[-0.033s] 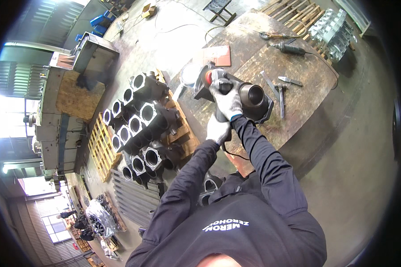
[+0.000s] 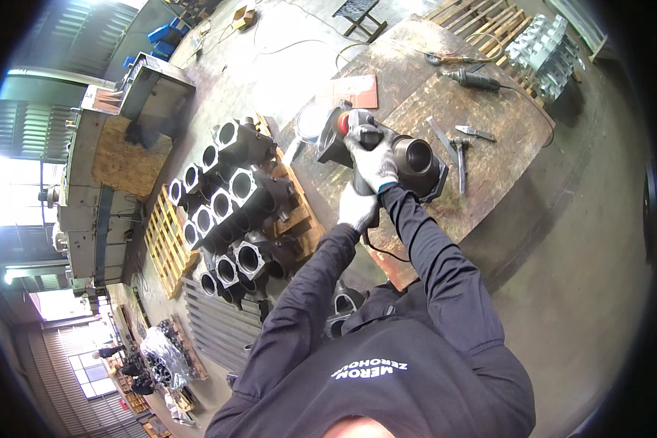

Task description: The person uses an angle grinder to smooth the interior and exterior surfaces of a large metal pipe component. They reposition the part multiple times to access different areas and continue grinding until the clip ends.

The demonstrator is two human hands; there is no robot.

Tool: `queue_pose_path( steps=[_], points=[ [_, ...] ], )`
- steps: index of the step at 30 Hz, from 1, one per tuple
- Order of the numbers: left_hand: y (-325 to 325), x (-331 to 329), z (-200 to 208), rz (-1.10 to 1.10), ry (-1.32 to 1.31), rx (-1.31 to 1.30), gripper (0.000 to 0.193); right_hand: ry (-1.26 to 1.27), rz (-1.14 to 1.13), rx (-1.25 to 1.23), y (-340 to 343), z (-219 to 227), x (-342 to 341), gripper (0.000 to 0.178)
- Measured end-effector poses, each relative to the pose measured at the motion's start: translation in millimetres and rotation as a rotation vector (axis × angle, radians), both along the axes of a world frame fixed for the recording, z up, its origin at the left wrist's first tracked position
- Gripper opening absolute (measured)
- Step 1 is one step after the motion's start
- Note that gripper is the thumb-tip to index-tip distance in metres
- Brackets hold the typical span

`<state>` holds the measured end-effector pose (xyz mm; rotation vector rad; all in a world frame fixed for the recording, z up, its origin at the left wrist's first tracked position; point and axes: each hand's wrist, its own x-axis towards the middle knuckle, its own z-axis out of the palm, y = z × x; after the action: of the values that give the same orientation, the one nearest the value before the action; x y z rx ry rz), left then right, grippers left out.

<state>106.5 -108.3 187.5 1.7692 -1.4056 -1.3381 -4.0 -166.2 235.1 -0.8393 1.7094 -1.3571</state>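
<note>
A dark cast-metal housing (image 2: 415, 155) with a round bored neck lies on the worn workbench (image 2: 500, 171). Both my hands wear pale gloves and hold an angle grinder (image 2: 367, 134) over the left part of this casting. My left hand (image 2: 356, 207) is wrapped round the grinder's rear body, close to the power cord. Farther forward, my right hand (image 2: 376, 163) grips near the grinder's head; the glove hides part of the tool. The red disc (image 2: 344, 123) is at the casting's far left flange, though contact cannot be made out.
Right of the casting lie a hammer (image 2: 460, 164), a flat metal strip (image 2: 440, 133) and a scraper-like blade (image 2: 476, 133). Another grinder (image 2: 473, 79) rests farther back. A red sheet (image 2: 358, 90) and a white round container (image 2: 312, 121) are at the far left. Several dark castings (image 2: 233, 197) stand on a pallet.
My right hand and the grinder's head have shifted very slightly. Everything else looks the same.
</note>
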Motion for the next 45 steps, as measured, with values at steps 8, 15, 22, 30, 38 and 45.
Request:
queue_pose_path(
  steps=[8, 15, 22, 30, 38, 45],
  points=[
    [49.5, 6.9, -1.1, 0.082, -0.007, 0.049, 0.058, -0.076, 0.104, 0.168, 47.0, -7.7, 10.9, 0.087],
    [46.2, 9.3, 1.4, -0.029, -0.152, 0.047, 0.049, -0.112, -0.026, 0.130, 48.6, -22.0, 5.8, 0.092],
    [31.5, -1.7, 19.5, -0.081, -0.196, -0.041, 0.055, -0.154, -0.089, 0.023, 35.0, -16.8, -3.0, 0.092],
    [42.0, 5.7, 30.9, -0.137, -0.367, 0.048, 0.058, -0.254, -0.073, 0.178, 49.3, -27.3, 8.7, 0.085],
    [43.3, 18.6, 23.3, -0.149, -0.352, 0.016, 0.057, -0.190, -0.086, 0.166, 48.3, -39.6, 20.3, 0.089],
    [48.4, 38.3, 20.7, -0.035, -0.032, -0.154, 0.051, -0.091, -0.014, 0.086, 42.8, -24.6, 45.7, 0.089]
  ],
)
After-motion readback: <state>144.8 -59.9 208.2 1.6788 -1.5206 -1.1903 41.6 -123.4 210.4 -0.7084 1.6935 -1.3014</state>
